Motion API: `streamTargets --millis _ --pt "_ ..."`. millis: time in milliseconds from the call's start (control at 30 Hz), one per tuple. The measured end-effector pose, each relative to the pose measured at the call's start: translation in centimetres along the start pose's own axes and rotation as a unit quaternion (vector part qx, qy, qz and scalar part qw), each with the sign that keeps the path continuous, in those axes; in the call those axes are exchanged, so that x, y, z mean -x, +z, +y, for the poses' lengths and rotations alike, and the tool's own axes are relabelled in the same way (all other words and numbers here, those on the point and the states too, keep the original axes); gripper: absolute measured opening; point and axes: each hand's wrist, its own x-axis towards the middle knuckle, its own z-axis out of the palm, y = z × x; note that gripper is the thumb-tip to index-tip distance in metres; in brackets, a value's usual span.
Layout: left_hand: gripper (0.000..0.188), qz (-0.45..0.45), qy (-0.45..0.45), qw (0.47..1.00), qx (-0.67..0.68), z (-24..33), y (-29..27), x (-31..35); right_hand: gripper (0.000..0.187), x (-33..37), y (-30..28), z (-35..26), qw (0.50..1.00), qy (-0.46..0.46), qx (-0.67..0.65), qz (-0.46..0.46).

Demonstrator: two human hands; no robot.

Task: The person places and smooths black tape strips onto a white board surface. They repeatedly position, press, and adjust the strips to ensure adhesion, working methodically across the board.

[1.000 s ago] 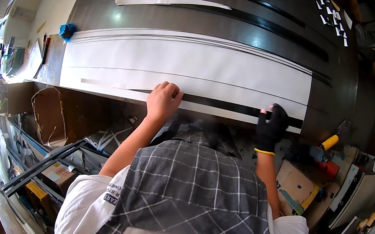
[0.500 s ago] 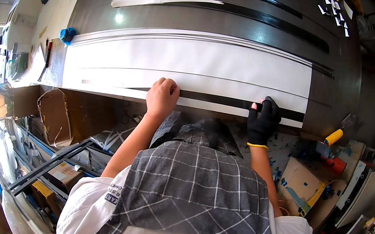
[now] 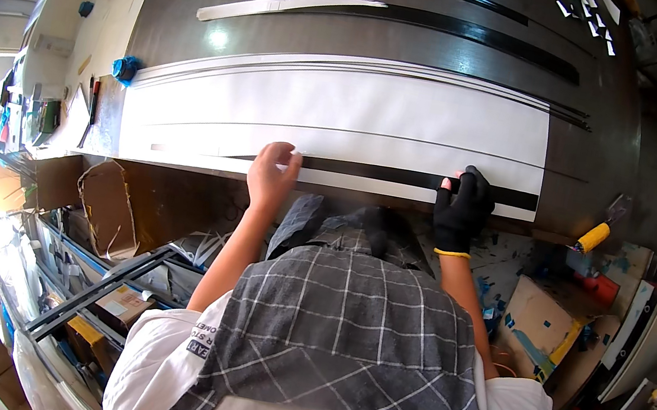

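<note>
A long black strip (image 3: 378, 173) lies along the near edge of a white sheet (image 3: 415, 113) on the dark table. My bare left hand (image 3: 272, 176) is over the strip's left part, fingers curled and thumb against it; the exact grip is partly hidden. Left of that hand, the strip tapers to a thin pale end. My right hand (image 3: 465, 207), in a black glove with yellow cuff and bare fingertips, closes on the strip further right. A thin dark line (image 3: 384, 137) crosses the sheet beyond both hands.
Several thin strips (image 3: 456, 80) run along the sheet's far edge. Two longer dark strips lie beyond, one partly pale (image 3: 293, 9). A blue wad (image 3: 125, 68) sits at the left corner, a yellow-handled tool (image 3: 593, 237) at the right edge. White scraps (image 3: 594, 19) lie far right.
My left hand has shifted a little left along the strip, its fingers less tightly curled. The right hand keeps its place on the strip. The view has moved slightly.
</note>
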Motion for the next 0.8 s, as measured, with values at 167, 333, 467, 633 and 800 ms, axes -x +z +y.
streamTargets --millis 167,333,467,633,800 --pt "0.011 -0.02 0.076 0.989 -0.123 1.6 0.6 -0.4 0.027 -0.2 -0.2 -0.1 1.0 -0.004 -0.012 0.002" --pt "0.01 0.02 0.047 0.987 -0.155 -0.5 0.7 -0.4 0.028 -0.2 -0.3 -0.2 1.0 -0.013 -0.005 0.01" --pt "0.013 0.031 -0.024 0.981 -0.188 -3.2 -1.8 -0.5 0.028 -0.1 -0.4 0.5 1.0 -0.02 -0.005 -0.004" --pt "0.014 0.084 -0.106 0.967 -0.217 -5.2 -3.9 -1.2 0.028 -0.1 -0.7 2.6 1.0 -0.028 0.002 -0.002" --pt "0.02 0.213 -0.236 0.917 -0.242 -11.4 -8.2 -1.5 0.028 -0.8 -2.1 4.6 0.999 -0.02 0.049 0.005"
